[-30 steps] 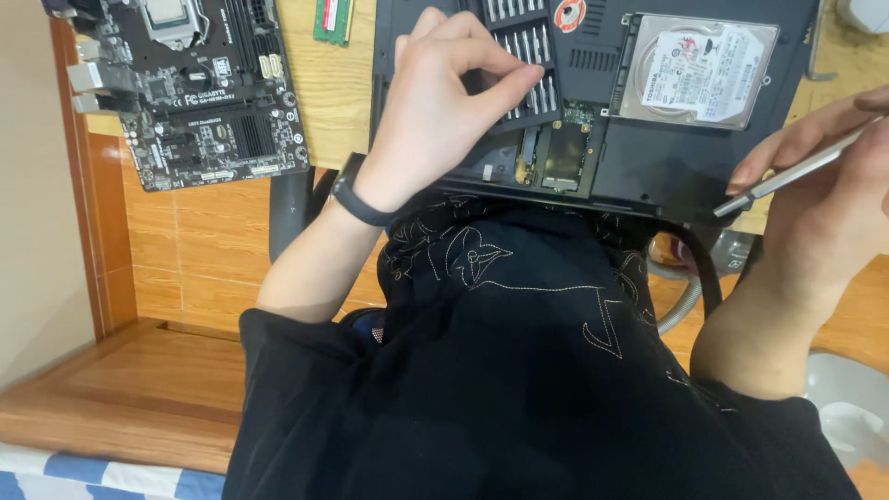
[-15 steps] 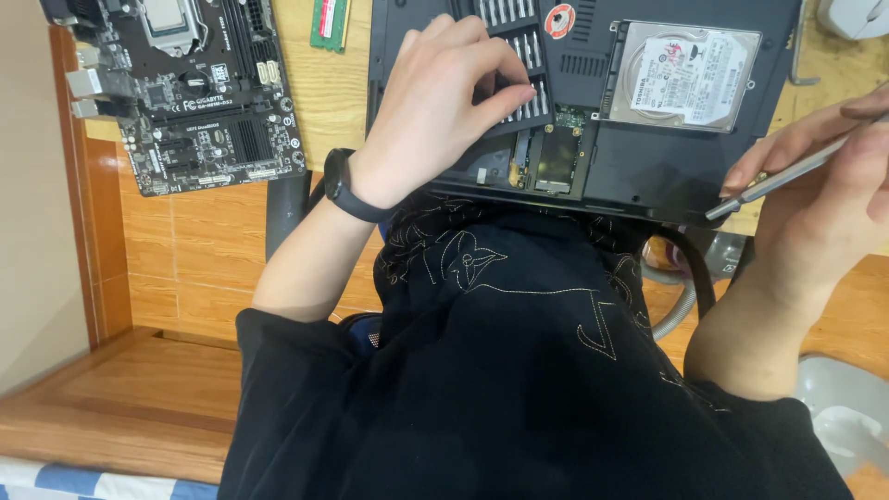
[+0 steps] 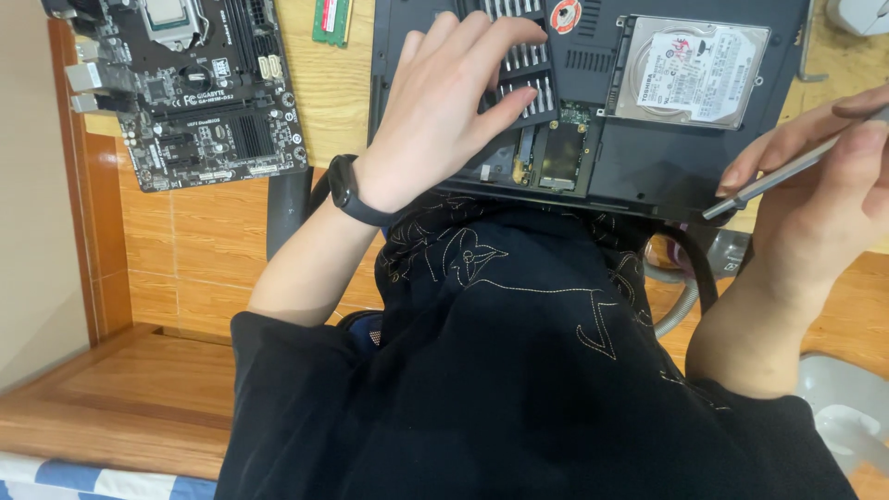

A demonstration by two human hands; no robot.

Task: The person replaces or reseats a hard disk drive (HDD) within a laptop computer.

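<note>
Left hand shifted lower on laptop, screwdriver in right hand

Two hands are seen: the left hand and the right hand. One open laptop, turned underside up, is counted on the one wooden table. One hard drive is seen in its bay, and one small green card in a slot beside the vents. One slim metal tool is held. One bare circuit board and one green memory stick are counted. One black wristband is worn. One white mouse is partly seen.
</note>
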